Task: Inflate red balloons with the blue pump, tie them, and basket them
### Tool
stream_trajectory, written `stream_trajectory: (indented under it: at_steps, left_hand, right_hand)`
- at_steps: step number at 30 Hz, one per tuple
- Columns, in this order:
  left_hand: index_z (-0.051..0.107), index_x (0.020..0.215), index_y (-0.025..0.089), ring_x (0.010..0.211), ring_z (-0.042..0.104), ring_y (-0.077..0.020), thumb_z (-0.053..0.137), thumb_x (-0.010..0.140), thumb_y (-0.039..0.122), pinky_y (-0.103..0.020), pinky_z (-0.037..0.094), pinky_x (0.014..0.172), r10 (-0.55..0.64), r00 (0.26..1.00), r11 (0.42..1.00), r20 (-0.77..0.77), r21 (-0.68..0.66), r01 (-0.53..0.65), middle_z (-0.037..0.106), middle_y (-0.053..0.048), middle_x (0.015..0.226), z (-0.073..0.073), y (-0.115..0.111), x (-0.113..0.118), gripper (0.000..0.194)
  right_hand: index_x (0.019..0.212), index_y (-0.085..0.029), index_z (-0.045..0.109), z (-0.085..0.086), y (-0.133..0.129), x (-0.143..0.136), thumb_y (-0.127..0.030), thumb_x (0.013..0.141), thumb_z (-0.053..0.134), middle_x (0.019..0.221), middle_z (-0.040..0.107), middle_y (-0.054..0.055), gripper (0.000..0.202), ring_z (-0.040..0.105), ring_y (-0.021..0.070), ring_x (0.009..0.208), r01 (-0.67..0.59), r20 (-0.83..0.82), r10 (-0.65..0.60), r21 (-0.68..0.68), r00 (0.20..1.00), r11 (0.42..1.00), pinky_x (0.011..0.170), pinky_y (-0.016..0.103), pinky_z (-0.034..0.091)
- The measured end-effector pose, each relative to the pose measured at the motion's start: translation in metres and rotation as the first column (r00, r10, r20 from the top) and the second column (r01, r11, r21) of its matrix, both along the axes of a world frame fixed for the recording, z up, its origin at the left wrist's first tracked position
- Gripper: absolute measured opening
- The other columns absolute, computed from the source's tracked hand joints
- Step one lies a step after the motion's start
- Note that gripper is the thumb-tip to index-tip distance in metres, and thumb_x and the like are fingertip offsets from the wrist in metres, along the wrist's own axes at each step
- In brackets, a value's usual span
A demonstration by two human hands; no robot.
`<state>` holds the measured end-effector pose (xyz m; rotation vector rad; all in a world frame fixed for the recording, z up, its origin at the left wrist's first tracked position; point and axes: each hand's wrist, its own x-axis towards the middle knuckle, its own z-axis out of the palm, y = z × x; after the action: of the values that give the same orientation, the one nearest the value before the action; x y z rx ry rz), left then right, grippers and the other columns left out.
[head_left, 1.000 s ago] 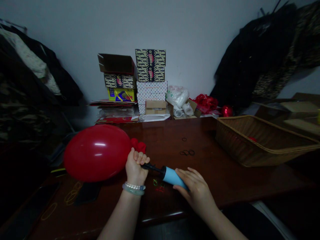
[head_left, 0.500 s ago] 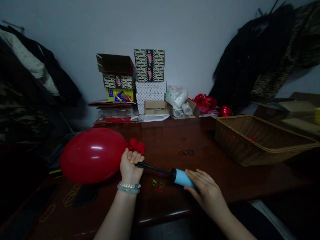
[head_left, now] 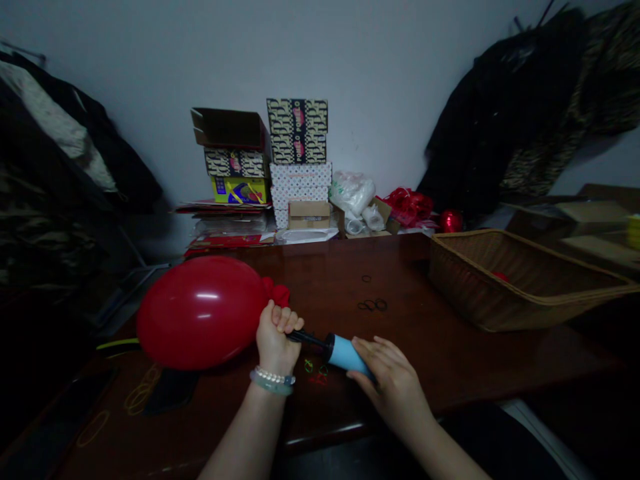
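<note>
A large red balloon [head_left: 200,317], blown up round, lies to the left of my left hand [head_left: 279,337]. That hand is closed in a fist around the black end of a balloon pump [head_left: 345,353], and the balloon's neck seems to be inside it, though my fingers hide it. Around the pump's light blue barrel my right hand [head_left: 393,380] is wrapped from the right. Between the hands a short stretch of black shaft shows. Several small red balloons [head_left: 280,295] lie on the table just behind my left hand, partly covered.
Black rubber bands [head_left: 373,305] lie mid-table; coloured ones [head_left: 317,373] are below the pump. Yellow bands [head_left: 140,397] and a dark flat object [head_left: 171,391] lie at left. A wicker basket [head_left: 480,310] stands at right. Boxes [head_left: 300,183] are stacked behind the table.
Both hands have come closer together, with less black shaft showing. My left hand and the red balloon have shifted right; my right hand has moved left with the blue barrel.
</note>
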<state>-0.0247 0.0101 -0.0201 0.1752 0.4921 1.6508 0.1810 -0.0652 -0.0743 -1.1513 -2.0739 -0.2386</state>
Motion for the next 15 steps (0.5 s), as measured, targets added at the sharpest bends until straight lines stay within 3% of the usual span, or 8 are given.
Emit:
stream_trajectory:
  at_steps: [6,15]
  left_hand:
    - [0.026,0.053,0.02,0.034,0.024,-0.0056,0.055,0.086,0.022,-0.022,0.027,0.042,-0.015,0.999,1.0,-0.033,-0.013,0.014,0.024,0.008,0.04,-0.005,-0.003,0.008,0.044]
    - [0.023,0.054,0.02,0.034,0.025,-0.0055,0.058,0.084,0.024,-0.022,0.026,0.04,-0.006,0.998,1.0,-0.068,0.002,0.006,0.023,0.009,0.04,0.0,-0.002,0.001,0.046]
  right_hand:
    - [0.122,-0.016,0.061,-0.001,0.005,-0.017,-0.027,0.085,0.066,0.115,0.071,0.011,0.04,0.068,0.0246,0.102,-0.009,-0.055,0.008,-0.012,0.998,1.0,0.097,0.047,0.052]
    - [0.125,-0.018,0.059,0.001,0.005,-0.014,-0.031,0.086,0.066,0.116,0.071,0.01,0.042,0.068,0.0237,0.103,-0.046,-0.072,0.043,-0.043,0.996,0.998,0.099,0.047,0.05]
